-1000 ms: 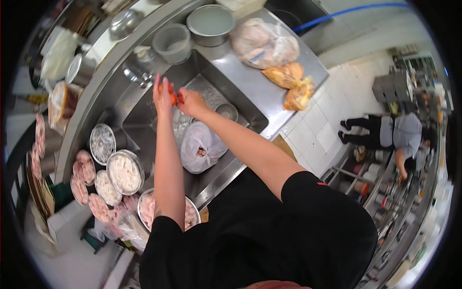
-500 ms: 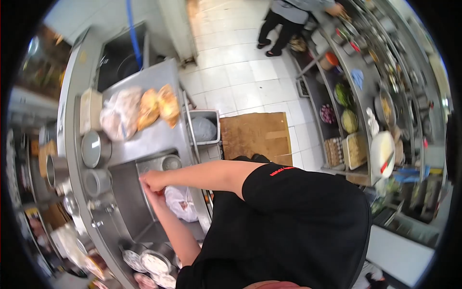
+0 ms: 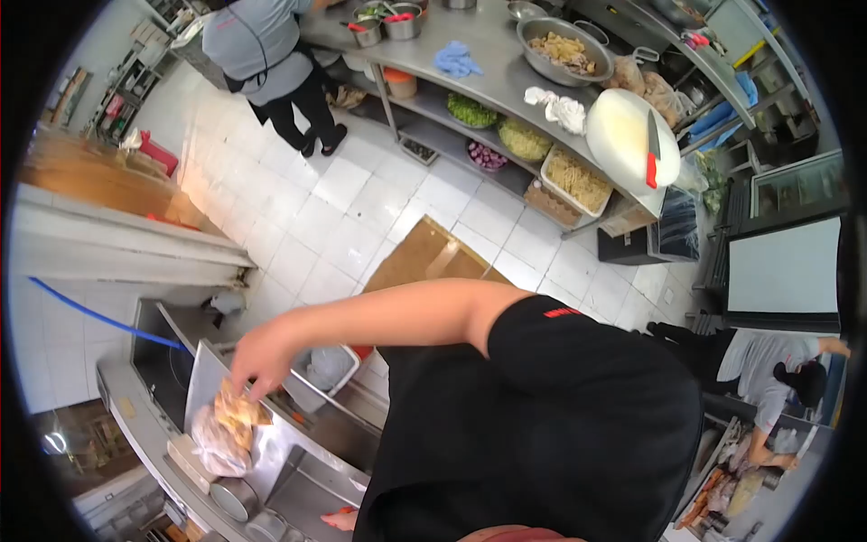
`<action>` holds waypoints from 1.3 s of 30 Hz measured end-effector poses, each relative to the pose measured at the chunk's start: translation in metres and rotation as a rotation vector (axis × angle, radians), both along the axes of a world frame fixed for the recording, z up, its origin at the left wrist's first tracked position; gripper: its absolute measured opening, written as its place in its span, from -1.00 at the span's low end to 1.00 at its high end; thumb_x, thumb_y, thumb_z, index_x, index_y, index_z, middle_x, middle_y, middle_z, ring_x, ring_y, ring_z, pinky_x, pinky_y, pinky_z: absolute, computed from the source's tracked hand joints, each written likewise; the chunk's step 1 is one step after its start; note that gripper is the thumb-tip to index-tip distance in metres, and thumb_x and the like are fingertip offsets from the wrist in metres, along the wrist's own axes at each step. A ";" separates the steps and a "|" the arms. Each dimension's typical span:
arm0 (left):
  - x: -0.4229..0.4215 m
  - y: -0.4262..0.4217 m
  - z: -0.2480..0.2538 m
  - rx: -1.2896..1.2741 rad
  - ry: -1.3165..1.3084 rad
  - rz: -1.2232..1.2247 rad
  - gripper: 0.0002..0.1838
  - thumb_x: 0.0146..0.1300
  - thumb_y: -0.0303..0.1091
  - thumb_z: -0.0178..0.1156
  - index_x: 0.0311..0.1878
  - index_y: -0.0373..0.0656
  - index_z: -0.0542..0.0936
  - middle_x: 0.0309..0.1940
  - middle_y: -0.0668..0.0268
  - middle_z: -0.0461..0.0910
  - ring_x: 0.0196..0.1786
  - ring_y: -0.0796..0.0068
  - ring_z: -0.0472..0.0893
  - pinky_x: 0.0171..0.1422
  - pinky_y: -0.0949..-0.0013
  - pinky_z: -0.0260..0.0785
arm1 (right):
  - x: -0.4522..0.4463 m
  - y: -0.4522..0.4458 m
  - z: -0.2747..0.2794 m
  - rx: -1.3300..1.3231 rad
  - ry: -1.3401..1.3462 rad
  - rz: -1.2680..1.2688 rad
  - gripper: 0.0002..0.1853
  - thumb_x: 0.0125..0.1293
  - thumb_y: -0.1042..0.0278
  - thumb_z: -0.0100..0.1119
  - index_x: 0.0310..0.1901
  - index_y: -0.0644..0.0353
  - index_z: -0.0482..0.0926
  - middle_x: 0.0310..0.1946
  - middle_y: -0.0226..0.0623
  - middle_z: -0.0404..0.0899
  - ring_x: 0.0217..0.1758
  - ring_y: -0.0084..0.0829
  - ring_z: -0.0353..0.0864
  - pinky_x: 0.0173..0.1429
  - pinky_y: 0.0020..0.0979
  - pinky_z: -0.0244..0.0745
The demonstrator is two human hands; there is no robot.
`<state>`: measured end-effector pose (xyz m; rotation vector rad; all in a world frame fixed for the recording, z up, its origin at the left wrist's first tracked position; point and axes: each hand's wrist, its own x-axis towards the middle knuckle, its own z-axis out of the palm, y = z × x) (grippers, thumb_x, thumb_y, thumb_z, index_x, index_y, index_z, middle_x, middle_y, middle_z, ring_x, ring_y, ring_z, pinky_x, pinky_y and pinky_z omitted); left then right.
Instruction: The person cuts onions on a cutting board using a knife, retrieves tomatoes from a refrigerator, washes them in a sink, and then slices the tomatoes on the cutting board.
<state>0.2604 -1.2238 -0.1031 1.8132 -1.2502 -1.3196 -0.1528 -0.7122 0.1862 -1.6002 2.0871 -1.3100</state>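
My right hand (image 3: 257, 359) is stretched out to the left, its fingers bent down around the top of a knotted plastic bag with yellow-orange contents (image 3: 237, 411). This bag lies on the steel counter (image 3: 271, 452), against a larger clear bag of pale pink contents (image 3: 219, 444). Low in the view, my left hand (image 3: 340, 519) shows only in part beside the sink (image 3: 312, 488), with red at its fingers. My black shirt hides the rest of it, and whether it holds anything cannot be made out.
Metal pots (image 3: 233, 499) stand beyond the bags. A bin (image 3: 321, 372) is beside the counter, cardboard (image 3: 429, 257) on the floor. One person (image 3: 262, 63) stands at a worktable (image 3: 488, 54) with a knife (image 3: 652, 149) on a white board; another (image 3: 768, 370) is at right.
The view has swung round. My right hand has left my left hand over the sink and reached the yellow-orange bag. My left hand is now mostly out of sight.
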 end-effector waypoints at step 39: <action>-0.416 1.242 0.025 -1.001 0.273 -2.813 -0.42 0.05 0.01 0.55 0.17 0.10 0.73 0.49 0.13 0.36 0.42 -0.12 0.44 0.31 -0.02 0.49 | 0.374 0.726 -0.171 0.357 -0.230 -2.524 -0.57 0.33 0.31 0.37 0.21 0.00 0.53 -0.01 -0.08 0.48 0.05 0.03 0.61 0.02 -0.06 0.60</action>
